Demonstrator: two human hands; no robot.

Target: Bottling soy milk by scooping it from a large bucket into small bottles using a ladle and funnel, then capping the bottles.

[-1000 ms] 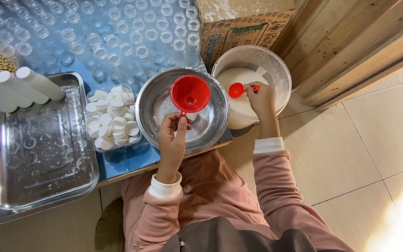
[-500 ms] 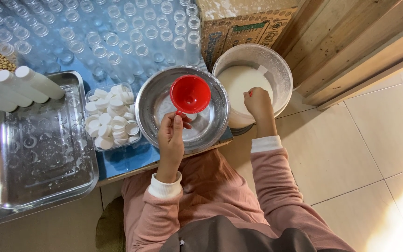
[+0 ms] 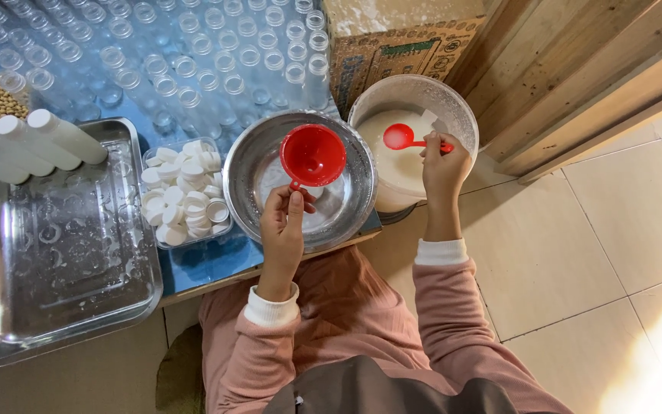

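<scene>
My left hand (image 3: 283, 226) grips the tab of a red funnel (image 3: 312, 156) and holds it over a round steel bowl (image 3: 254, 165); whatever sits under the funnel is hidden. My right hand (image 3: 444, 165) holds a small red ladle (image 3: 401, 136) by its handle, the scoop filled with white liquid just above the surface in a white bucket (image 3: 453, 103) to the right of the bowl.
Three filled white bottles (image 3: 36, 138) lie in a steel tray (image 3: 55, 307) at left. A clear tub of white caps (image 3: 184, 192) sits beside the bowl. Several empty clear bottles (image 3: 193, 54) crowd the blue tabletop behind. A cardboard box (image 3: 392, 46) stands by a wooden frame (image 3: 576, 84).
My right hand dipped the ladle down into the bucket's liquid half a second ago and has now lifted it out full. The left hand and funnel stayed over the bowl.
</scene>
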